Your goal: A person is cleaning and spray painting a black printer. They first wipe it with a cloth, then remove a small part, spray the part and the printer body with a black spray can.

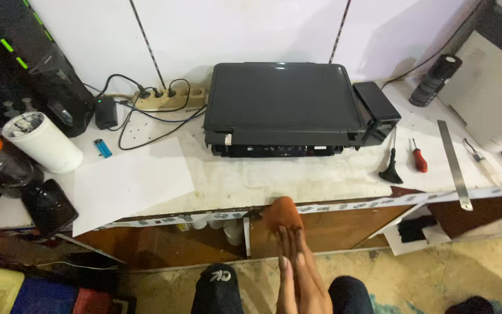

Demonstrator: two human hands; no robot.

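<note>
- Standing at the far left of the frame, a white cylindrical container (43,141) rests on the worktop (233,183) beside dark bottles and a black jar (49,206).
- Just right of it lie a small blue lighter (103,147), a black power adapter (106,112) and a beige power strip (167,99) with black cables plugged in.
- A white sheet of paper (129,183) covers the lower-left part of the worktop and overhangs its front edge.
- At the centre sits a black printer (283,104) with its lid shut, a black box (377,110) touching its right side.
- Low in the middle, one hand (297,267) reaches up with fingers (289,241) stretched flat against an orange-brown cloth (282,214) at the worktop's front edge; I cannot tell which hand it is, and no second hand shows.
- Right of the printer lie a black-handled tool (391,168), a red-handled screwdriver (419,158) and a long metal ruler (454,163).
- In the upper right lie a black cylinder (435,79) and a white machine (489,93).
</note>
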